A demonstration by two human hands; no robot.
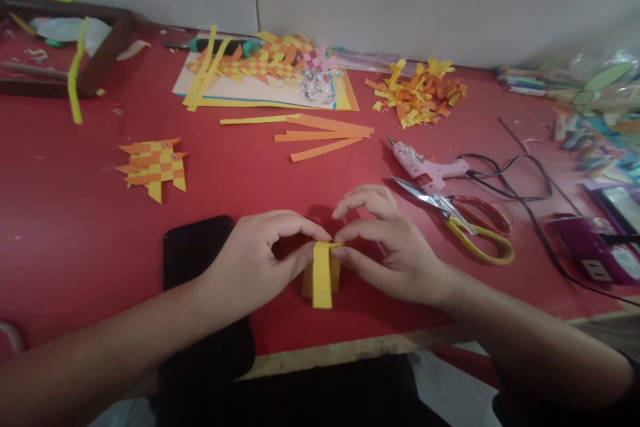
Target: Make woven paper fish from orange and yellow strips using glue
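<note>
Near the table's front edge, a folded yellow paper strip (322, 280) hangs between my two hands, its ends pointing down. My left hand (270, 247) pinches its top from the left, thumb and forefinger together. From the right, my right hand (383, 240) pinches the same fold between thumb and forefinger, its other fingers curled loosely above. Behind the hands lie orange strips (325, 136) and a thin yellow strip (255, 120). A woven orange and yellow paper fish shape (155, 167) rests at the left.
Scissors (445, 207) and a pink glue gun (425, 167) with a black cord lie right of my hands. A black phone (195, 247) is under my left wrist. Paper scraps (423, 93), woven pieces on sheets (260, 67) and a wooden frame (107, 47) stand farther back.
</note>
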